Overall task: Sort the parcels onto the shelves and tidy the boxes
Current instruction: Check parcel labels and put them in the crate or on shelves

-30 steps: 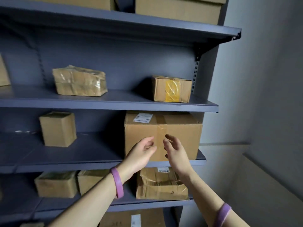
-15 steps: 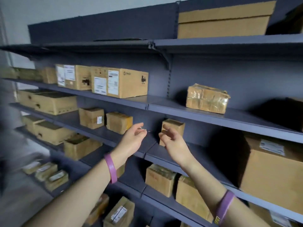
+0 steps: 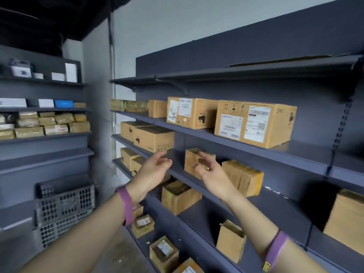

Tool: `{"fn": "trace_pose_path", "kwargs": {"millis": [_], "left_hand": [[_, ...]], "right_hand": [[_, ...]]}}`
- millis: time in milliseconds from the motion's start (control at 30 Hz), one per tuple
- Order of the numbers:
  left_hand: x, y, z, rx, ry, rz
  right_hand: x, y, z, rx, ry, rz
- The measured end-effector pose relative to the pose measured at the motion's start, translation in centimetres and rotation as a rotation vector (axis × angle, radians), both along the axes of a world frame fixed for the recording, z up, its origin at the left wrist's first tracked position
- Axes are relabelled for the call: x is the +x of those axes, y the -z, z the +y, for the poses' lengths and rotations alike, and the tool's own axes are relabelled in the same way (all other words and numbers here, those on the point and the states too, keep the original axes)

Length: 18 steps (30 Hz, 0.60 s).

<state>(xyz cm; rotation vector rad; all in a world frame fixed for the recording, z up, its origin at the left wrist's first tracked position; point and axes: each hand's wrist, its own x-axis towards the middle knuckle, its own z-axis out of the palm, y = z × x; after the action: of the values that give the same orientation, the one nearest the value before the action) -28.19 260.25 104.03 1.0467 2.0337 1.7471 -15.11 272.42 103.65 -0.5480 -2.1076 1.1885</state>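
Both my hands are raised in front of a dark grey shelving unit along the right wall. My left hand and my right hand face each other with loosely bent fingers and hold nothing. Behind my right hand stands a small brown box on the middle shelf, beside a taped parcel. Two large labelled cartons sit on the shelf above. Several more cardboard parcels fill the lower shelves, such as an open-topped box.
A second shelving unit on the left wall holds several small parcels and white boxes. A dark plastic crate stands on the floor in the corner. A large carton sits at the far right.
My view has swung left along the shelves, from the right end of the unit to the corner with the crate. Both hands have stayed raised and empty.
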Motion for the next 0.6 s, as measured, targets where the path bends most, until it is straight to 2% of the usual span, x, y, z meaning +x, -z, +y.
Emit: {"fn": "trace_pose_path", "kwargs": {"millis": [333, 600], "left_hand": [[-19.4, 0.2, -1.6, 0.045, -0.201, -0.009], [-38.4, -0.1, 0.5, -0.004, -0.318, -0.002]], "right_hand": [[-24.0, 0.5, 1.1, -0.007, -0.216, -0.034], [-44.7, -0.5, 4.3, -0.023, -0.368, -0.035]]}}
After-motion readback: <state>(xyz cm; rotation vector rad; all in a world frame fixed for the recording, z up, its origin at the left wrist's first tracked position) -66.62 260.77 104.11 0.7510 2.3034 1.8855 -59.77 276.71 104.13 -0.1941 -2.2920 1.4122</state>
